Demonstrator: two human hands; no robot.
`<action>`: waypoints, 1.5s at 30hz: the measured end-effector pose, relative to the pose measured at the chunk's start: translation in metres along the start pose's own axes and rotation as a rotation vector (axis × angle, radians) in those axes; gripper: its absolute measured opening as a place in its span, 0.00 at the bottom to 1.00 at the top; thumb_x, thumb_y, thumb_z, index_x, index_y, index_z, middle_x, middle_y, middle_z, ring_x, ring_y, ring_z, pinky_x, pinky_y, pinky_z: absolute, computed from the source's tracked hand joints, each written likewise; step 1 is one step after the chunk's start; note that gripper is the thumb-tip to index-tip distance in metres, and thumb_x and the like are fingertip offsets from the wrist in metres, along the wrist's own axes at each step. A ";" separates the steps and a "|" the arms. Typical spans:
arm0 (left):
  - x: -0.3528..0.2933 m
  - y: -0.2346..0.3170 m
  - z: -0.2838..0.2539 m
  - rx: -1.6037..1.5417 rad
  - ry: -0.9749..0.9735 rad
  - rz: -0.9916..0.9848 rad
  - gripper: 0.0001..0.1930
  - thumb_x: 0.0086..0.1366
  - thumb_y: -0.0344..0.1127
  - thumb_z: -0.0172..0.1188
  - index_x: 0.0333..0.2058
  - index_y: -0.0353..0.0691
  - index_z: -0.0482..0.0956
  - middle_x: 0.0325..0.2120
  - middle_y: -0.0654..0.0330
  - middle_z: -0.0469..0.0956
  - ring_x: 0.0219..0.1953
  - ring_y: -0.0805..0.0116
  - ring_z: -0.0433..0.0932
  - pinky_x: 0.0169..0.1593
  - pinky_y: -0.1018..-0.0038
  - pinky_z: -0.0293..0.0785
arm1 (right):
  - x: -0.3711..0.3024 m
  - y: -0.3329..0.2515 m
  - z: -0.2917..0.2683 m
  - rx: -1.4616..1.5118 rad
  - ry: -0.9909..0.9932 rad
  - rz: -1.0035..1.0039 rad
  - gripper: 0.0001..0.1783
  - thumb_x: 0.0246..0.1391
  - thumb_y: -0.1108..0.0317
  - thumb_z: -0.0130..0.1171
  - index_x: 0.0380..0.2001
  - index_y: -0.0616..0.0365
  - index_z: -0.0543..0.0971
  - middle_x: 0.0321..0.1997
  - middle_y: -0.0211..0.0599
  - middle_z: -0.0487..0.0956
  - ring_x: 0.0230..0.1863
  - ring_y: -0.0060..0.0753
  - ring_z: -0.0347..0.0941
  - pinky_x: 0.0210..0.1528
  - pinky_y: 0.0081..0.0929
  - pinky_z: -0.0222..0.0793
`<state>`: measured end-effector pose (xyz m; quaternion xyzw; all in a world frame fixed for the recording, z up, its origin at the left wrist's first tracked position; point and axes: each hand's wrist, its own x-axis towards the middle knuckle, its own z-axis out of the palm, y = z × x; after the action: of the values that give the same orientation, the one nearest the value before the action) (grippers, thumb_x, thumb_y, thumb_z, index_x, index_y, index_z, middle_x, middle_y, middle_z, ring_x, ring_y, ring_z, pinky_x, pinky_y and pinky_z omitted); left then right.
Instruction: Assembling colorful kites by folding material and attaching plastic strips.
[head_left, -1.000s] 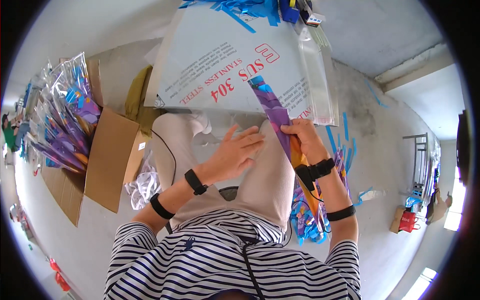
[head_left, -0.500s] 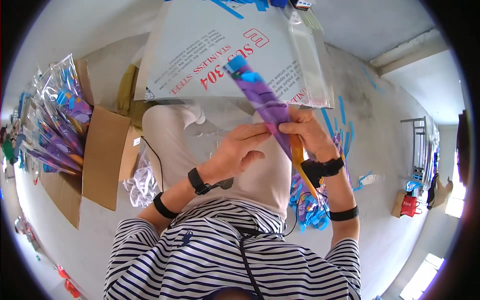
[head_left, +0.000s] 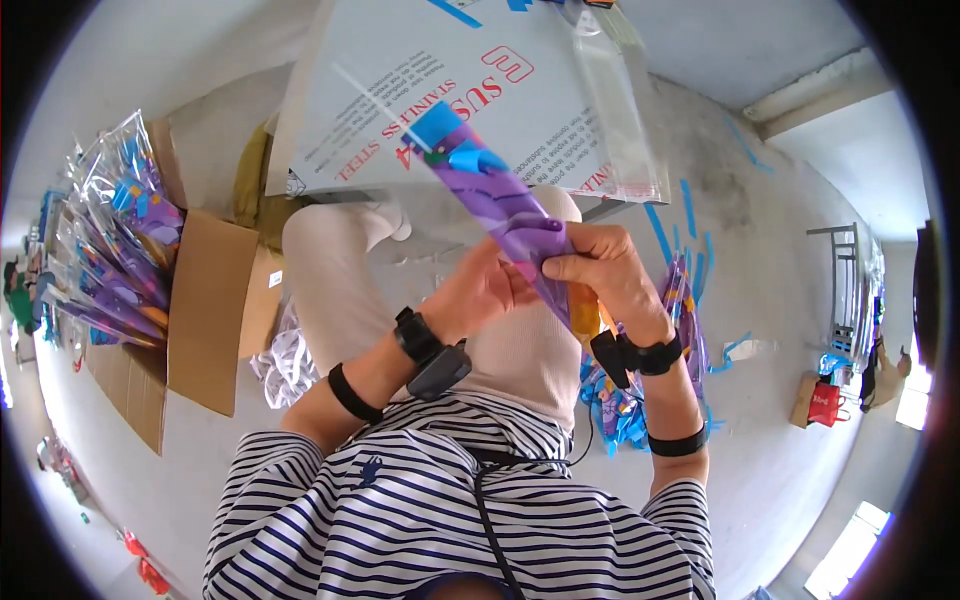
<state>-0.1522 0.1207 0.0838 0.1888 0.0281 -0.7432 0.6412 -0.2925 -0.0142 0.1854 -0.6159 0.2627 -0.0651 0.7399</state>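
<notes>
Right hand (head_left: 600,262) is pinching a long, flat purple plastic packet with a blue end (head_left: 505,205). Left hand (head_left: 478,292) is sitting under it, fingers partly hidden, so can't tell if it's gripping. Packet's slanting up over a pale grey, red-lettered panel (head_left: 385,45). Off left, a brown cardboard box (head_left: 212,315) is holding clear-wrapped purple packets (head_left: 125,275).

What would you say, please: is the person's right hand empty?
No, the right hand holds a long purple packet, with its thumb on top.
</notes>
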 end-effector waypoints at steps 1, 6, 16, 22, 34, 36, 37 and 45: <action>0.008 0.004 0.003 -0.020 -0.028 0.125 0.18 0.74 0.43 0.51 0.55 0.37 0.73 0.53 0.52 0.78 0.57 0.58 0.77 0.63 0.58 0.73 | -0.005 0.002 -0.002 -0.107 0.011 -0.001 0.11 0.52 0.76 0.67 0.40 0.69 0.84 0.33 0.26 0.83 0.35 0.17 0.75 0.42 0.19 0.71; 0.005 0.058 0.015 0.271 0.148 0.367 0.20 0.66 0.24 0.51 0.57 0.35 0.73 0.52 0.50 0.79 0.57 0.56 0.77 0.61 0.57 0.75 | -0.043 -0.003 -0.019 -0.076 0.249 -0.144 0.13 0.48 0.80 0.64 0.39 0.74 0.82 0.48 0.38 0.83 0.46 0.29 0.77 0.52 0.23 0.68; -0.019 0.115 0.057 0.576 0.147 0.563 0.27 0.65 0.25 0.51 0.64 0.35 0.67 0.51 0.46 0.80 0.56 0.53 0.78 0.58 0.57 0.76 | -0.091 0.029 -0.023 -0.246 0.405 -0.081 0.08 0.48 0.80 0.68 0.24 0.66 0.77 0.23 0.25 0.71 0.28 0.16 0.67 0.31 0.20 0.62; -0.023 0.125 0.067 0.545 0.048 0.648 0.36 0.66 0.27 0.58 0.71 0.38 0.55 0.50 0.45 0.80 0.55 0.50 0.79 0.56 0.54 0.78 | -0.100 0.065 -0.020 -0.455 0.463 -0.074 0.12 0.43 0.81 0.67 0.21 0.68 0.71 0.21 0.33 0.69 0.25 0.22 0.65 0.29 0.25 0.60; -0.023 0.125 0.067 0.618 0.003 0.590 0.39 0.61 0.15 0.48 0.72 0.41 0.54 0.55 0.41 0.77 0.59 0.48 0.76 0.58 0.56 0.77 | -0.095 0.063 -0.014 -0.508 0.465 -0.108 0.12 0.42 0.79 0.68 0.21 0.68 0.72 0.20 0.35 0.69 0.24 0.24 0.64 0.28 0.26 0.59; -0.025 0.125 0.070 0.658 -0.015 0.546 0.39 0.60 0.15 0.47 0.71 0.41 0.55 0.56 0.43 0.77 0.60 0.49 0.75 0.60 0.57 0.76 | -0.093 0.067 -0.015 -0.477 0.453 -0.108 0.11 0.42 0.79 0.68 0.22 0.68 0.73 0.20 0.35 0.69 0.23 0.24 0.64 0.28 0.26 0.59; -0.024 0.124 0.070 0.659 -0.016 0.546 0.39 0.60 0.15 0.47 0.71 0.41 0.55 0.56 0.43 0.77 0.60 0.49 0.75 0.60 0.57 0.76 | -0.093 0.066 -0.015 -0.477 0.454 -0.109 0.11 0.42 0.79 0.68 0.22 0.68 0.73 0.20 0.35 0.69 0.23 0.24 0.64 0.28 0.26 0.59; -0.030 0.117 0.076 0.956 0.068 0.533 0.50 0.53 0.11 0.54 0.73 0.53 0.53 0.55 0.45 0.76 0.51 0.57 0.83 0.46 0.71 0.83 | -0.094 0.063 -0.015 -0.330 0.412 -0.044 0.09 0.47 0.77 0.68 0.22 0.66 0.76 0.20 0.28 0.72 0.25 0.16 0.64 0.28 0.23 0.60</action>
<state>-0.0549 0.1064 0.1869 0.4838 -0.3410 -0.4784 0.6487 -0.3946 0.0267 0.1531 -0.7075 0.4014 -0.1615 0.5588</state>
